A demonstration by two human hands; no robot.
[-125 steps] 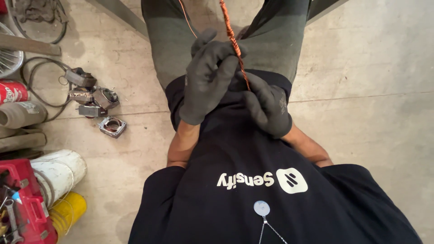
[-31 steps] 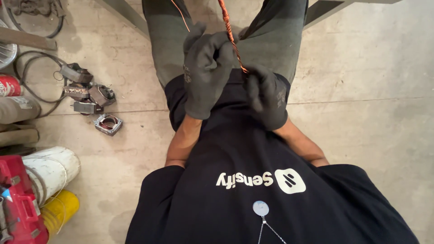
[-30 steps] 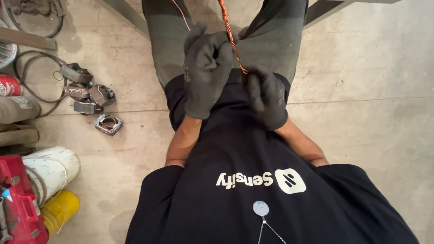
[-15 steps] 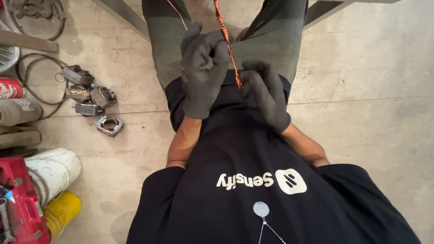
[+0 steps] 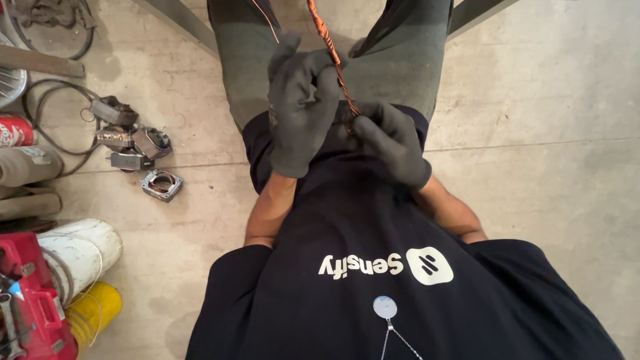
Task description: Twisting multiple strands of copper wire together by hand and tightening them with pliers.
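Head view: left hand [image 5: 301,110] and right hand [image 5: 392,141] pinch copper wire [image 5: 331,50].

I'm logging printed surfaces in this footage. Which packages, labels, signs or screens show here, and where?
Red can: far left edge, lying down, red with white print.
White tub: lower left, round, plain.
Yellow container: below the tub, round.
Shirt logo: chest of black shirt, white lettering and rounded badge.
No signs or screens.

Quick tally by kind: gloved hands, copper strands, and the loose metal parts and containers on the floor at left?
Gloved hands: 2, left hand and right hand, both on the twisted copper bundle
Copper strands: 2, that bundle and a thin single wire
Small metal motor parts: 4
Buckets: 2, white bucket, yellow bucket
Red toolbox: 1
Total: 11
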